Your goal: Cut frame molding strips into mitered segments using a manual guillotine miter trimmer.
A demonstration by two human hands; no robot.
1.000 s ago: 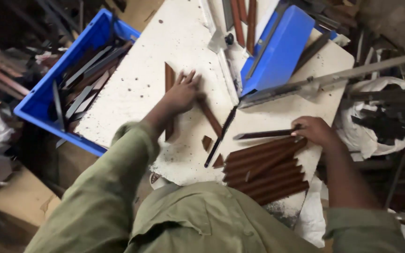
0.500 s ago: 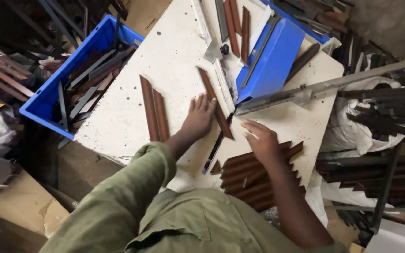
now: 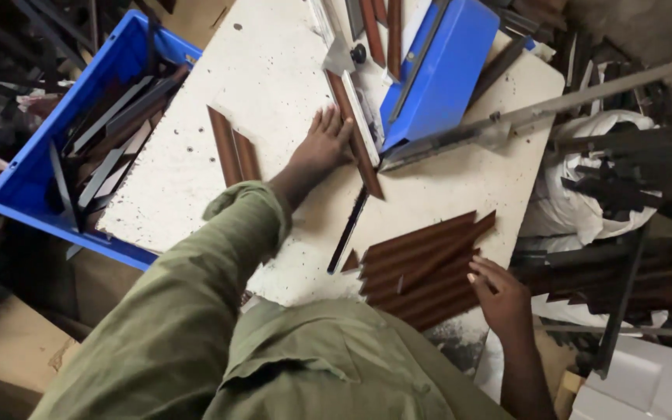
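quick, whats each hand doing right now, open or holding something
Left hand: open, flat on the long brown strip on the white table.
Right hand: open, fingers at the pile of brown strips, gripping nothing.

Premises: a cluttered workshop. Evidence: stained white worktable [image 3: 274, 85], stacked brown moulding strips [image 3: 421, 268], blue bin [image 3: 21, 183] of offcuts, metal scrap [image 3: 624, 171] piled alongside.

Left hand [image 3: 322, 148] covers middle of brown strip [image 3: 355, 132]; blue crate [image 3: 33, 187] contents indistinct
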